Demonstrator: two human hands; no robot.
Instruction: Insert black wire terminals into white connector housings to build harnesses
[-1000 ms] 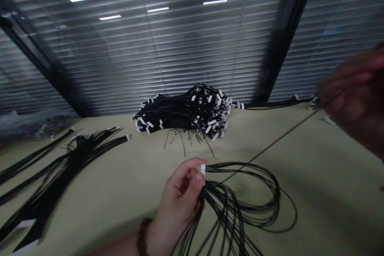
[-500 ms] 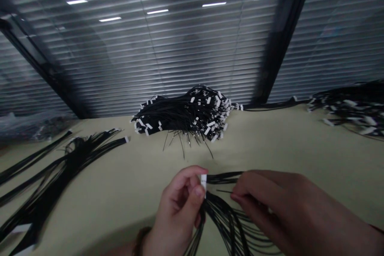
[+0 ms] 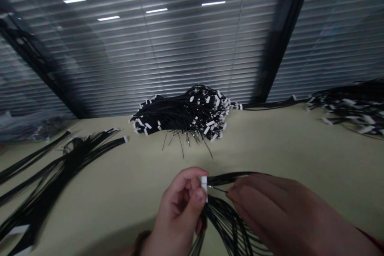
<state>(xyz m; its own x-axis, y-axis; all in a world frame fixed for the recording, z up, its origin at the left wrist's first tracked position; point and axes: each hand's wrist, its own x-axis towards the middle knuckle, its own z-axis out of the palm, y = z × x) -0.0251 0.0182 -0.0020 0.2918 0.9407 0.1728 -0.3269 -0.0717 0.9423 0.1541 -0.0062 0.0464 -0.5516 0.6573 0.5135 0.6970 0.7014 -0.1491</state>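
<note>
Between thumb and forefinger, my left hand (image 3: 183,208) grips a small white connector (image 3: 204,186) held upright at lower centre. Black wires (image 3: 225,218) run from its right side, some to the right behind my other hand, many curving down. My right hand (image 3: 276,208) pinches a single thin black wire (image 3: 220,189), whose tip is at the connector's right side. Whether the tip is inside the connector cannot be made out.
A heap of black cables with white connectors (image 3: 180,112) lies at the table's back, before window blinds (image 3: 186,48). Further cable bundles lie at left (image 3: 60,176) and far right (image 3: 354,108). Clear plastic bags (image 3: 33,126) sit at back left.
My right hand has moved slightly left, bringing the single wire's tip from a small gap away to the connector's side. My left hand keeps its grip on the connector.
</note>
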